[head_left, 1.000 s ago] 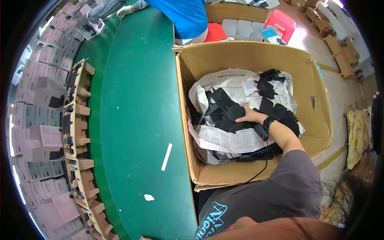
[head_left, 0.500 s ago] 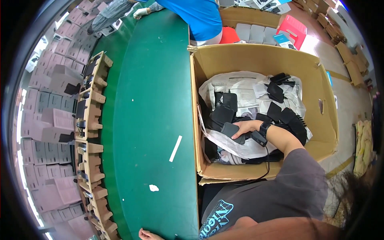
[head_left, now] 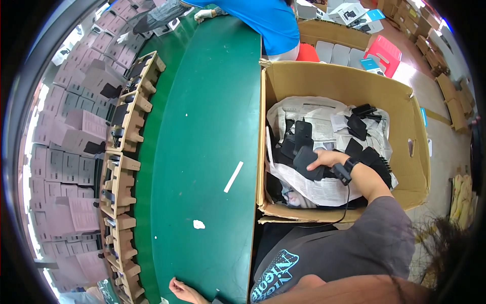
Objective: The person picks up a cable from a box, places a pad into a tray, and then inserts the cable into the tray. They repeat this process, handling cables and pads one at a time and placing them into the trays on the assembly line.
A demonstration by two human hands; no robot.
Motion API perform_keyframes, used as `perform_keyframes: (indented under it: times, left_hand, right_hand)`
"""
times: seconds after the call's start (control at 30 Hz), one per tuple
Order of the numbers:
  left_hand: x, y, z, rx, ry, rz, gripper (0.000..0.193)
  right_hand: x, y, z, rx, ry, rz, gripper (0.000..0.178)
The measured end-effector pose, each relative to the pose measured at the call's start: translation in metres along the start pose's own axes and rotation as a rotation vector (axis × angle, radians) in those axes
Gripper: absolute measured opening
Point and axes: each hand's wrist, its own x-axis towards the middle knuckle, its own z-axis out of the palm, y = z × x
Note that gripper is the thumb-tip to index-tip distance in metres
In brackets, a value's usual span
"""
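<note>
Inside the large cardboard box (head_left: 349, 76), my right hand (head_left: 326, 159) is closed on the edge of a flat black rounded-square piece (head_left: 308, 163). Its exact kind I cannot make out. Around it lie several more black pieces (head_left: 304, 133) and a stack of thin black parts (head_left: 373, 161) on crumpled printed paper (head_left: 331, 191). A black wristband carries a small cabled device (head_left: 341, 173). My left hand (head_left: 183, 291) lies near the lower edge of the green table (head_left: 202, 152), fingers loosely curled, with nothing visible in them.
Along the table's left side runs a row of moulded brown trays (head_left: 121, 177) holding black devices. Beyond them are stacked white boxes (head_left: 61, 167). A person in a blue shirt (head_left: 268, 23) leans over the far end. A white strip (head_left: 233, 177) and a white scrap (head_left: 199, 224) lie on the table.
My right hand has lifted the flat black piece slightly, tilting it more upright. The whole view has shifted a little, and my left hand shows further into the picture.
</note>
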Motion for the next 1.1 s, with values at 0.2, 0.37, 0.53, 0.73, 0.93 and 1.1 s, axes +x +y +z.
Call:
perform_keyframes:
  times: [0.2,0.37,0.53,0.73,0.93,1.1]
  left_hand:
    - [0.024,-0.056,0.011,0.03,0.412,1.359,0.021]
    - [-0.009,-0.012,0.004,-0.337,-0.003,-0.086,0.021]
    - [-0.006,0.065,-0.022,-0.284,-0.011,-0.225,0.015]
    - [-0.009,0.063,-0.026,-0.447,-0.06,-0.283,0.015]
    - [0.038,0.211,-0.028,-0.828,0.001,0.262,0.084]
    - [0.054,0.292,-0.05,-0.747,-0.353,0.488,0.073]
  right_hand:
    - [-0.047,-0.061,-0.011,0.329,0.097,-0.359,0.054]
    - [-0.093,-0.131,-0.014,0.135,0.328,-0.763,0.057]
    - [-0.128,-0.194,0.004,-0.333,0.631,-0.854,0.037]
    - [-0.139,-0.216,0.037,0.1,0.356,-1.0,0.041]
    - [-0.134,-0.23,0.131,0.071,0.051,-0.98,0.046]
    - [-0.102,-0.23,0.215,-0.187,-0.089,-0.84,0.046]
